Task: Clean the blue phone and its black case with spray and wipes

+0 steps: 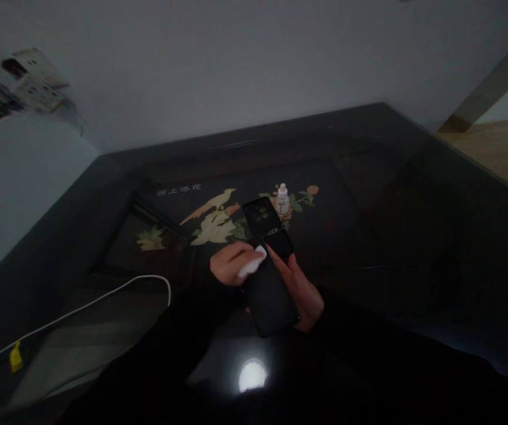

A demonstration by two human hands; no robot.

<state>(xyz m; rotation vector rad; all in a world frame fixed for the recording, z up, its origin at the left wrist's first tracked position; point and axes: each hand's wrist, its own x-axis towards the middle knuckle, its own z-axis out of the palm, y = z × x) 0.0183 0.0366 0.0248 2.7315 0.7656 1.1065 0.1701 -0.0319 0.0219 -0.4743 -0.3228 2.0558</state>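
Mid-wipe on the phone [271, 298], looks like

Only one, cupped in the right hand [301, 290]; left hand [229, 264] pinching one white wipe [252, 263] onto its far end, lower glass probably left. Just beyond the hands on the desk [390, 236]: one black case [262, 215], then one small bottle [282, 200].

The bottle [282, 199] stands right of the case [262, 217], both behind the held phone [271, 298], cable [103, 298] far left.
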